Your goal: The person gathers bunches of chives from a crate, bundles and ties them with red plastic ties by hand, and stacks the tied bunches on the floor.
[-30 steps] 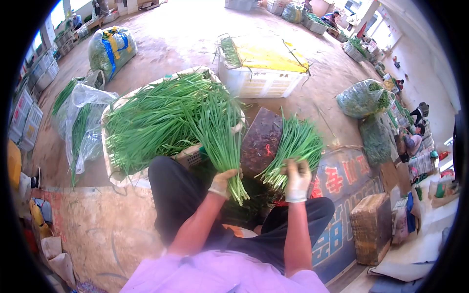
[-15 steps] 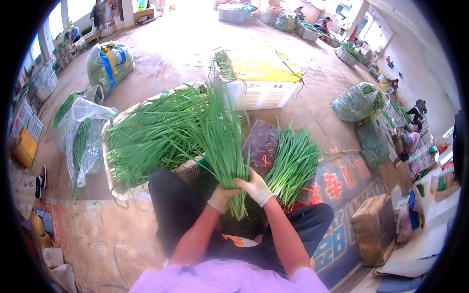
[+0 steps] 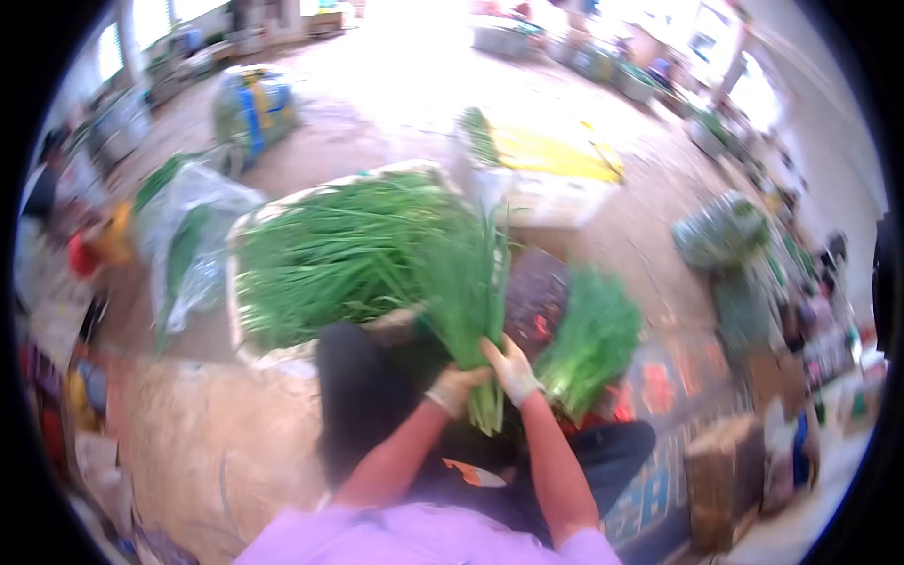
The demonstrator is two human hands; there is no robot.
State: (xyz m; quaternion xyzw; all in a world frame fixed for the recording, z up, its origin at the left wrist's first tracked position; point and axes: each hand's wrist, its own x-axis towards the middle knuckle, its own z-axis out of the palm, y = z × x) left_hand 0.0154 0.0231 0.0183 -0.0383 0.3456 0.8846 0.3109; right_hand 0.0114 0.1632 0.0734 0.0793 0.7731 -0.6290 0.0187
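Both gloved hands hold one upright bunch of green stalks (image 3: 463, 292) in front of my lap. My left hand (image 3: 460, 389) is wrapped round its pale lower part, and my right hand (image 3: 511, 370) grips it just above, from the other side. A second green bunch (image 3: 593, 330) lies to the right, against a dark block (image 3: 537, 292). On the left a large lined basket (image 3: 235, 292) is heaped with long green leaves (image 3: 339, 250). Motion blurs the picture, so single fingers are hard to make out.
Beyond the basket stands a white crate (image 3: 556, 202) with a yellow cover. Clear plastic bags (image 3: 202, 245) of greens lie at the left, stuffed bags (image 3: 720, 231) at the right. A brown box (image 3: 723, 480) sits at the lower right. A person (image 3: 56, 188) is at the far left.
My right hand has left the bunch on the right and joined my left hand on the held bunch. The whole view has shifted and blurred, and a person now shows at the far left.
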